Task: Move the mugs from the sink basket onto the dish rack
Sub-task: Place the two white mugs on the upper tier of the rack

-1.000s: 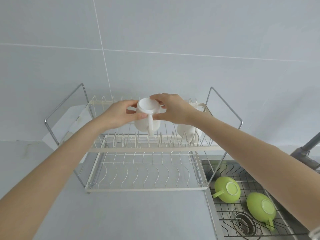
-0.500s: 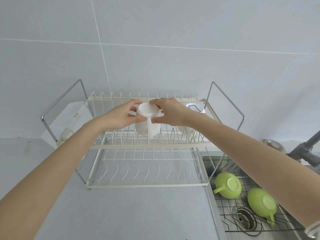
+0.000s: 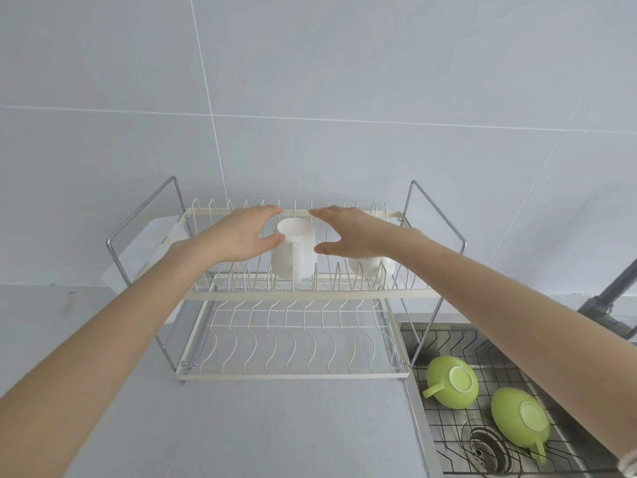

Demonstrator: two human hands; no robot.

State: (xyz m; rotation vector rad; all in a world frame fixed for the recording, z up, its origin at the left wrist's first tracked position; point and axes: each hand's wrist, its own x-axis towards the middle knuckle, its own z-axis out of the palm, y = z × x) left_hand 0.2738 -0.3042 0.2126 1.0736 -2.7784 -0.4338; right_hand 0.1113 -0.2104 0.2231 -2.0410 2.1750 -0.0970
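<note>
A white mug (image 3: 293, 253) stands upside down on the top tier of the cream two-tier dish rack (image 3: 296, 295), its handle facing me. My left hand (image 3: 241, 238) and my right hand (image 3: 355, 232) hover on either side of it, fingers spread; the left thumb is at the mug's rim, the right hand is apart from it. A second white mug (image 3: 370, 269) sits on the same tier to the right, partly hidden by my right forearm. Two green mugs (image 3: 452, 381) (image 3: 520, 421) lie upside down in the wire sink basket (image 3: 448, 439).
The rack stands on a grey counter (image 3: 262, 426) against a tiled wall, with chrome side frames (image 3: 435, 215). A white board (image 3: 151, 250) leans at the rack's left end. The sink drain (image 3: 484, 446) and a grey faucet (image 3: 610, 294) are at the right.
Both hands lowered the white mug onto the top tier and let go of it. The fingers have spread and the hands have drawn apart.
</note>
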